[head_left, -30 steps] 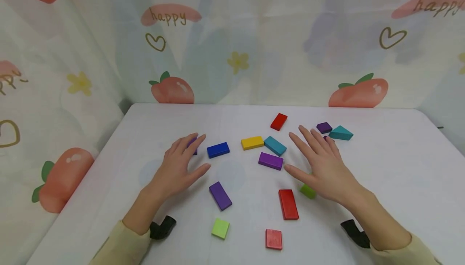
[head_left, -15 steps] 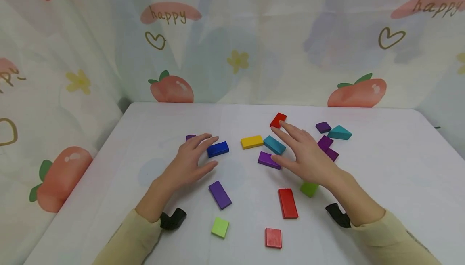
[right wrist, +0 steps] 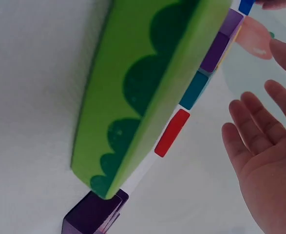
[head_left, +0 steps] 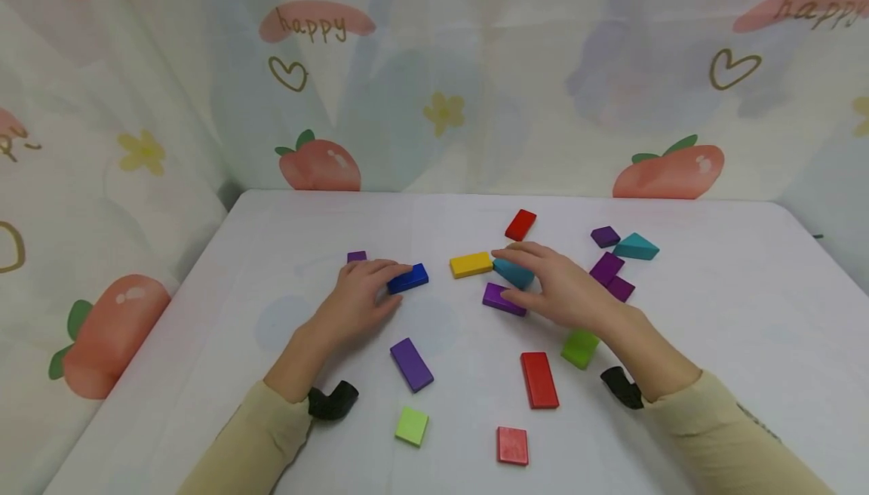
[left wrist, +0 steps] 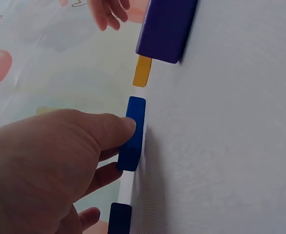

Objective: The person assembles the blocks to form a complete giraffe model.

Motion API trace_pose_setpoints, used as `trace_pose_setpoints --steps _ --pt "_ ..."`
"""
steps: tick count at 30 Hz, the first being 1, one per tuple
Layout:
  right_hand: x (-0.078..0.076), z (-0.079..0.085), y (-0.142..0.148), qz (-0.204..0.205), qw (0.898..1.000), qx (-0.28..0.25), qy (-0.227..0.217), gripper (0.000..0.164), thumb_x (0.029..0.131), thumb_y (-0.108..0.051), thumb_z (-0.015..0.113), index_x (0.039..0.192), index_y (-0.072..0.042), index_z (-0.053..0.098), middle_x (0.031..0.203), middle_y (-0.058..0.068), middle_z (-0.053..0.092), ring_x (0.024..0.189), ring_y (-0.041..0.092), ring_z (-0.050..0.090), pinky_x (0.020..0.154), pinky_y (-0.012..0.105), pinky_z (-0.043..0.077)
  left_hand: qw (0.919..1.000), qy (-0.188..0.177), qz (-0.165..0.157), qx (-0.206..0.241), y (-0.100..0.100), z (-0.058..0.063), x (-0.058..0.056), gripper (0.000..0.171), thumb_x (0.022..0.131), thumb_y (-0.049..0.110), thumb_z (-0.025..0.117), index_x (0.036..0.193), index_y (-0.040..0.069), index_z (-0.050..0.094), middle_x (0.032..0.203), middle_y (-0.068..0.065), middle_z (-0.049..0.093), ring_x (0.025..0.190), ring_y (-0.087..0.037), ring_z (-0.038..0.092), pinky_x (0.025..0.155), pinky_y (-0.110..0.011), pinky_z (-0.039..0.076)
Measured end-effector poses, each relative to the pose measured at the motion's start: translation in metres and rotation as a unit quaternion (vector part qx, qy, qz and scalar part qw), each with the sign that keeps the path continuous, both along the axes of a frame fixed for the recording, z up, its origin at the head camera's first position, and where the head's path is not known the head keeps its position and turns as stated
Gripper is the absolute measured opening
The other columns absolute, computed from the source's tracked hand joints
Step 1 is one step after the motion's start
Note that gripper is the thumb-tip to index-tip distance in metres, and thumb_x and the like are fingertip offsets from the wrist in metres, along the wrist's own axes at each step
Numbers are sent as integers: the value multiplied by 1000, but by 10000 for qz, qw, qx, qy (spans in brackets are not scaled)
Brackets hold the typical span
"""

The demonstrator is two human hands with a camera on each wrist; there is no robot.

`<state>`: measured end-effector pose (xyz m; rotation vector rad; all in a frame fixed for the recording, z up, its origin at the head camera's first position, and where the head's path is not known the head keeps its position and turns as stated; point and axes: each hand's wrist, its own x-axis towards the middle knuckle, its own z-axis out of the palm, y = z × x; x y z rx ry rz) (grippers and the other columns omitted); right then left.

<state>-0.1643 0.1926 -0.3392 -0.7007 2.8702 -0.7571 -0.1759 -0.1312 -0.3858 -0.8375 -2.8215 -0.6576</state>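
Note:
My left hand (head_left: 360, 291) is at a blue block (head_left: 416, 278), with the thumb at its near side and fingertips at its far side. The left wrist view shows the thumb over the blue block (left wrist: 133, 139) and fingers partly hidden behind it. Over a teal block (head_left: 514, 275) and a purple block (head_left: 494, 296) hovers my right hand (head_left: 563, 287), fingers extended and thumb apart. It holds nothing in the right wrist view. A yellow block (head_left: 470, 265) lies between the hands, touching or nearly touching the teal one.
Nearer me lie a purple block (head_left: 411, 365), light-green block (head_left: 411, 426), red block (head_left: 539, 380), pinkish-red block (head_left: 512, 446) and green block (head_left: 579, 349). A red block (head_left: 520, 225) lies farther back. Purple pieces and a teal triangular block (head_left: 637, 247) sit right.
Left hand has moved right and forward onto the blue block, its thumb and fingers closing in. Right hand has moved left, from above the purple pieces to over the teal block. Blocks have stayed put.

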Motion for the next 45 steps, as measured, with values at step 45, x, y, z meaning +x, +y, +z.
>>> trace_pose_setpoints --steps 45 --pt "5 -12 6 90 9983 453 -342 42 88 -14 79 127 -3 67 112 7 67 105 27 62 91 47 56 9931 -1023 -164 541 -8 4 18 45 90 5 76 133 8 65 128 -5 65 120 -21 60 102 -40 50"
